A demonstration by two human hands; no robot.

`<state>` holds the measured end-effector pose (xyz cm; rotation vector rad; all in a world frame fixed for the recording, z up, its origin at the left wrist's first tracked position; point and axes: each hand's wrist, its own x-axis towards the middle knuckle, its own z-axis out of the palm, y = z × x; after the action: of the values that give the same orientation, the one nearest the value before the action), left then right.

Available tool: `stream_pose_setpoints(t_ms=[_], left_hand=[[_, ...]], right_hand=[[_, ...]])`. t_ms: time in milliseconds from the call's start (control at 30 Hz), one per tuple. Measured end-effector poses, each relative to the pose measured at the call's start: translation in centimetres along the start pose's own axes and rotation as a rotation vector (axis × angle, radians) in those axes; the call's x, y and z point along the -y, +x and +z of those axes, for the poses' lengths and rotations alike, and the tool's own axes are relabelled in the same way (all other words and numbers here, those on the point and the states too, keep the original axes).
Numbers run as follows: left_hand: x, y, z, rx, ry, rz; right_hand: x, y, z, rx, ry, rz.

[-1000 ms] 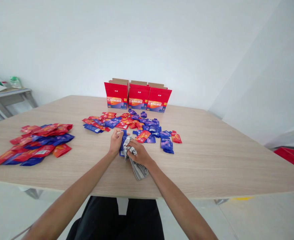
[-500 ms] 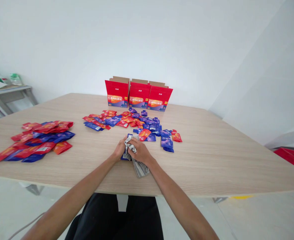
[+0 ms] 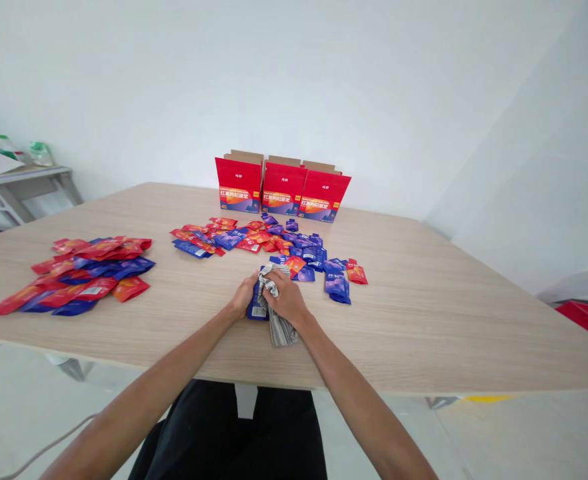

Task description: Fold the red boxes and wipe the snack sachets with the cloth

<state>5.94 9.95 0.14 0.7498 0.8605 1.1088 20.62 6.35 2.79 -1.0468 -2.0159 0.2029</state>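
My right hand (image 3: 288,297) is closed on a grey-and-white striped cloth (image 3: 281,329), which it presses onto a blue pouch (image 3: 257,311) lying on the table. Along the pouch's left side, my left hand (image 3: 245,294) grips its edge. The cloth and my right hand cover much of the pouch; a barcode label shows at its lower end. Just beyond my hands lies a loose heap of red and blue pouches (image 3: 259,236). To the right of the cloth, another blue pouch (image 3: 337,287) rests near a red pouch (image 3: 357,272).
Three red cartons (image 3: 283,185) with raised flaps stand side by side at the back of the wooden table (image 3: 424,313). A stacked pile of red and blue pouches (image 3: 87,270) lies at the left. A small side table (image 3: 34,175) is beyond the left edge.
The cloth in my right hand has shifted slightly up over the pouch, leaving its lower end with the barcode more exposed. My left hand stays at the pouch. The whole view has shifted a little.
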Motion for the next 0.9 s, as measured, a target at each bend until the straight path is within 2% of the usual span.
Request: stream_pose_setpoints(t_ms=[133,200,267,367,433,500,533,600,700,767,833,900], left_hand=[[-0.8,0.3,-0.3,-0.048,-0.076,0.004],[-1.4,0.2,-0.3,-0.044,-0.134,-0.003],[-1.8,-0.1,-0.2,-0.001,-0.175,-0.05],[-1.8,-0.9,0.4,0.097,-0.165,-0.169],[-1.6,-1.4,0.9,0.115,-0.14,-0.213],[-1.4,-1.7,1.2,0.096,-0.135,-0.22],[-1.4,-1.8,1.2,0.087,-0.137,-0.227],[-1.6,-1.9,1.2,0.081,-0.138,-0.236],[-2.1,-1.7,1.0,0.098,-0.161,-0.154],[-2.3,-1.5,0.9,0.109,-0.185,-0.109],[-2.3,-1.4,0.8,0.116,-0.193,-0.108],[-2.0,-1.4,0.8,0.119,-0.18,-0.127]], right_hand=[[0.8,-0.2,0.0,0.283,0.061,-0.162],[1.1,-0.2,0.2,0.367,0.041,-0.2],[1.3,-0.2,0.5,0.337,-0.011,-0.162],[1.1,-0.1,0.7,0.144,-0.081,-0.022],[0.8,0.1,0.7,0.003,-0.105,0.065],[0.7,0.1,0.5,-0.074,-0.109,0.104],[0.7,0.1,0.4,-0.075,-0.1,0.1],[0.9,0.0,0.2,0.006,-0.058,0.045],[1.3,-0.1,0.1,0.246,0.03,-0.107],[1.6,-0.2,0.2,0.358,0.056,-0.18],[1.7,-0.2,0.4,0.375,0.037,-0.181],[1.6,-0.1,0.6,0.299,-0.004,-0.118]])
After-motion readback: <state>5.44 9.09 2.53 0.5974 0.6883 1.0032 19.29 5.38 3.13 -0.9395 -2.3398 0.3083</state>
